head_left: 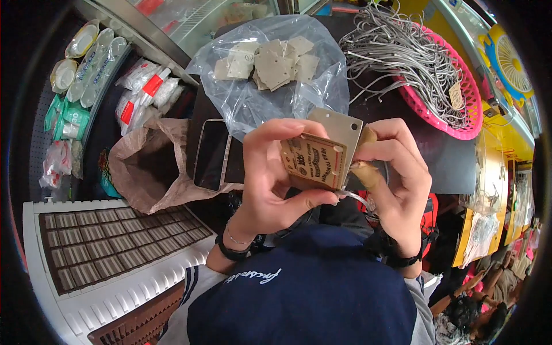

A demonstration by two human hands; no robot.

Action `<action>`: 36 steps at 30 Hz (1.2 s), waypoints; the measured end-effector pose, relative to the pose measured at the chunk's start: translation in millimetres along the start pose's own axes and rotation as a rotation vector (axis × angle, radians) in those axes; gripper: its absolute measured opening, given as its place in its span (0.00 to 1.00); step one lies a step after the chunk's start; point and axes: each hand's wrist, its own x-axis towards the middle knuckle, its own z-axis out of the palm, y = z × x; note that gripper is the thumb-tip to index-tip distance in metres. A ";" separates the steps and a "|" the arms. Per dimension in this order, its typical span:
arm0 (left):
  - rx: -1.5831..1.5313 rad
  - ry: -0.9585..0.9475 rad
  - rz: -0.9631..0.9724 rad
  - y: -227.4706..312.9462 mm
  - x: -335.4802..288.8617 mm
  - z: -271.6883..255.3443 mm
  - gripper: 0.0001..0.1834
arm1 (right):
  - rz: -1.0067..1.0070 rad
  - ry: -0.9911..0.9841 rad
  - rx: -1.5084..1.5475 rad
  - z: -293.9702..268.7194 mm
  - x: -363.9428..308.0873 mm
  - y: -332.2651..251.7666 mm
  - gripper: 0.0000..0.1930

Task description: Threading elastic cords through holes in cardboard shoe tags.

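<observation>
My left hand [261,184] is closed round a small brown cardboard tag [315,161] with dark print, tilted in front of my chest. A pale grey-beige square card [339,125] with a punched hole stands up behind it. My right hand [399,172] pinches the tag's right edge, its thumb and index fingertips covered in tan wraps. A thin whitish cord [352,196] runs from the tag's lower corner below my right fingers; its attachment is hidden. Beyond my hands, several similar square cards [276,66] lie piled on a clear plastic bag [215,106].
Grey cords [391,54] fill a pink basket [475,123] at the far right of the dark table [451,167]. A phone [211,155] and an open brown bag [129,172] lie left. Packaged goods [149,95] stand farther left, above a white slatted unit [63,305]. Other people [489,299] are lower right.
</observation>
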 end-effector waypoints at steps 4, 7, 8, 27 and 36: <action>-0.031 0.012 -0.026 2.1 -0.4 1.7 0.47 | 0.054 0.010 0.084 2.5 -1.3 -2.2 0.09; -0.021 0.000 -0.022 2.3 0.7 1.6 0.47 | 0.104 -0.011 0.094 1.7 -1.4 -2.8 0.07; -0.021 0.000 -0.022 2.2 0.7 1.4 0.47 | 0.118 -0.033 0.127 1.3 -1.3 -3.4 0.06; 0.016 0.012 -0.138 5.0 -0.5 4.6 0.50 | 0.394 -0.140 0.836 5.6 -8.2 15.6 0.05; 0.054 0.022 -0.164 1.3 -2.8 0.2 0.46 | 0.185 0.057 0.251 0.5 -2.2 -6.9 0.10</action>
